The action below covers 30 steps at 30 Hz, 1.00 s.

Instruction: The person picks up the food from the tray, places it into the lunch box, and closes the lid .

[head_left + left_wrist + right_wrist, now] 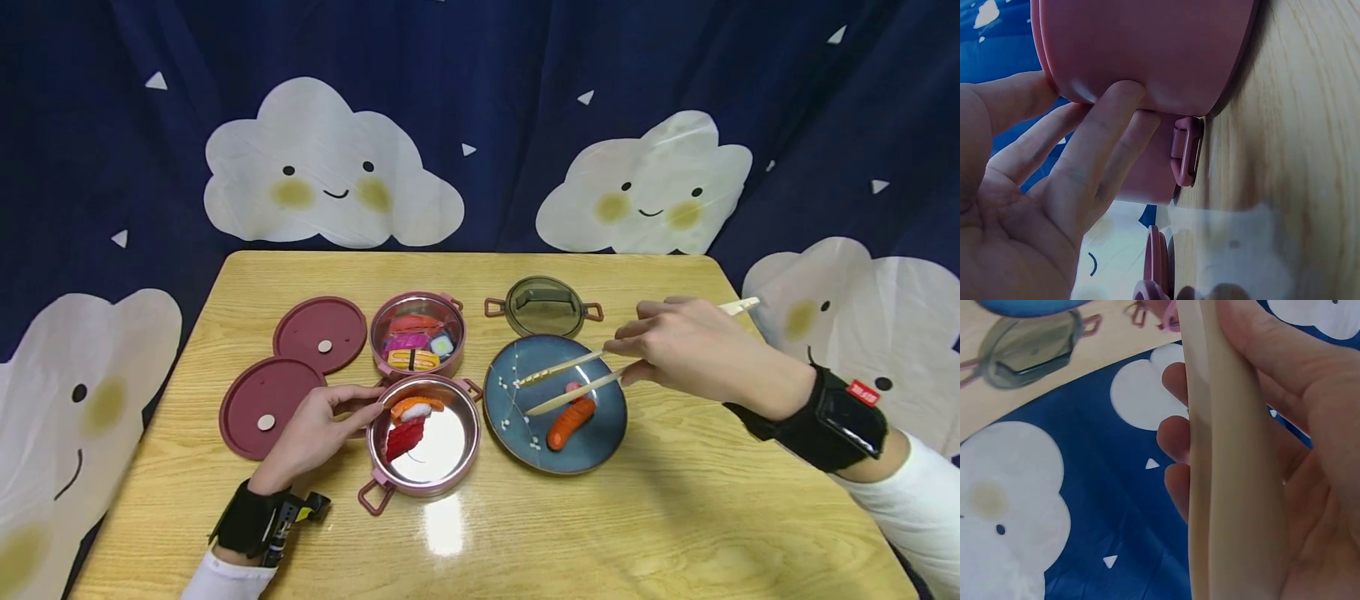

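Note:
My left hand (326, 429) holds the near pink pot (427, 486) at its left side. In the left wrist view, the thumb sits at the rim and the fingers lie against the outer wall. A shrimp sushi (416, 408) and a red sushi piece (405, 438) lie inside that pot. My right hand (682, 346) grips wooden tongs (1241, 462) between thumb and fingers. Their two tips are spread apart over the blue plate (502, 442), nothing between them. A toy sausage (572, 423) lies on the plate beside the nearer tip, with a small pink piece (573, 388) above it.
Behind the near pot stands a second pink pot (378, 333) with several sushi pieces. Two dark red lids (270, 392) lie to the left, one partly under the hand. A glass lid (543, 321) with pink handles lies behind the plate. A cloud-print curtain (495, 83) hangs behind the table.

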Each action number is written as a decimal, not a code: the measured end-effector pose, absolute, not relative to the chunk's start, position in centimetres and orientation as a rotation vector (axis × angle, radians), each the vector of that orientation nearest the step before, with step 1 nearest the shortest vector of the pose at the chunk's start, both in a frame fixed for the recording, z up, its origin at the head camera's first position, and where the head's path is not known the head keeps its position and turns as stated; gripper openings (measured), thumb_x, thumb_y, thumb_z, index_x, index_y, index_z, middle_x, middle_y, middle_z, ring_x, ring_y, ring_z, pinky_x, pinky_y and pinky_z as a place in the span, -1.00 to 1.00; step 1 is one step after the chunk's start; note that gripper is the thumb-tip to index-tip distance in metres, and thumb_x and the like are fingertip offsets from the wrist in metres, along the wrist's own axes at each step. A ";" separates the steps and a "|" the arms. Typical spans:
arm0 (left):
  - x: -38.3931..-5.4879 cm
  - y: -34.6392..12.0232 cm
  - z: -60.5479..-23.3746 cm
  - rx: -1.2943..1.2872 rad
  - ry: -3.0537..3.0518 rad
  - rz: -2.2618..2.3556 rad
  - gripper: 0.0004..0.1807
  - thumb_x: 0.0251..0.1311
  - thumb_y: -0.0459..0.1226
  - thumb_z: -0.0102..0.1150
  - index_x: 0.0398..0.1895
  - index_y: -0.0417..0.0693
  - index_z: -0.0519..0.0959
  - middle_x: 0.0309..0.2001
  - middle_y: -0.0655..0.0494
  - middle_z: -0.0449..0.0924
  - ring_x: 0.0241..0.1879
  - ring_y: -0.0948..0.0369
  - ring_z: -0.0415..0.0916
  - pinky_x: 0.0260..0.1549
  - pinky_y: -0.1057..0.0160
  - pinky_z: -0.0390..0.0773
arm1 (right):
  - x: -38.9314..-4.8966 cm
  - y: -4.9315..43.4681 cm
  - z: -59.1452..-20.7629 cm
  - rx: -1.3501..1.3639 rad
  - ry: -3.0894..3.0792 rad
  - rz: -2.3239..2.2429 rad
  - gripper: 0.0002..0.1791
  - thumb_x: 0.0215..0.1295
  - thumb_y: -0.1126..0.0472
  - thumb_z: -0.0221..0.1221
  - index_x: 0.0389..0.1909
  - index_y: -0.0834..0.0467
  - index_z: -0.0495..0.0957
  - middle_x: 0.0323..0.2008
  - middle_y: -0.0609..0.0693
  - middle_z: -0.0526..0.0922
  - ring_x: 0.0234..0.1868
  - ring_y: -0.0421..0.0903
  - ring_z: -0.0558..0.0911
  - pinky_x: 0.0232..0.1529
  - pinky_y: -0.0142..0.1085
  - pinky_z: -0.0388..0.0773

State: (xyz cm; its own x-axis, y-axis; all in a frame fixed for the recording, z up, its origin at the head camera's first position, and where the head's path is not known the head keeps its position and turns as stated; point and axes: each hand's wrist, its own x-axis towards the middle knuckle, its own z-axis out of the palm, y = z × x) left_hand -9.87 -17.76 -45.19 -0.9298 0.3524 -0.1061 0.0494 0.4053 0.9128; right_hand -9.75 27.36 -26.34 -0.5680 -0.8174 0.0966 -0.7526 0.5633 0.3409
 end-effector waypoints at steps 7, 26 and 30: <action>-9.9 -17.7 -45.3 0.347 2.401 1.506 -0.64 0.46 -0.17 0.30 0.21 -0.11 0.72 0.21 -0.14 0.73 0.11 -0.02 0.75 -0.15 0.35 0.80 | -9.1 28.8 -25.9 1.274 -2.662 -0.475 -0.56 -0.13 -0.16 0.62 -0.19 -0.11 0.83 -0.33 -0.26 0.81 -0.43 -0.18 0.48 -0.50 -0.32 0.45; -10.0 -17.7 -45.4 0.369 2.450 1.477 -0.67 0.45 -0.16 0.31 0.18 -0.06 0.74 0.18 -0.07 0.76 0.14 -0.02 0.73 -0.13 0.41 0.77 | -9.0 29.6 -26.9 1.248 -2.709 -0.527 -0.57 -0.29 -0.14 0.64 -0.27 -0.17 0.84 -0.37 -0.31 0.78 -0.42 -0.18 0.53 -0.50 -0.30 0.51; -10.0 -17.7 -45.5 0.369 2.436 1.492 -0.66 0.46 -0.16 0.30 0.19 -0.08 0.73 0.19 -0.09 0.75 0.14 -0.03 0.73 -0.15 0.39 0.79 | -9.2 29.6 -27.1 1.238 -2.735 -0.533 -0.58 -0.26 -0.12 0.64 -0.27 -0.17 0.84 -0.38 -0.31 0.78 -0.42 -0.18 0.54 -0.51 -0.31 0.50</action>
State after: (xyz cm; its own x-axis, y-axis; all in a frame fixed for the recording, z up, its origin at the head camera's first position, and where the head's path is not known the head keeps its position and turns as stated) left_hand -9.96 -17.70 -45.46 -0.9337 0.3469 -0.0887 0.0786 0.4404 0.8944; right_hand -9.24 29.57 -27.08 -0.6666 -0.7431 -0.0586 -0.7107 0.6099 0.3506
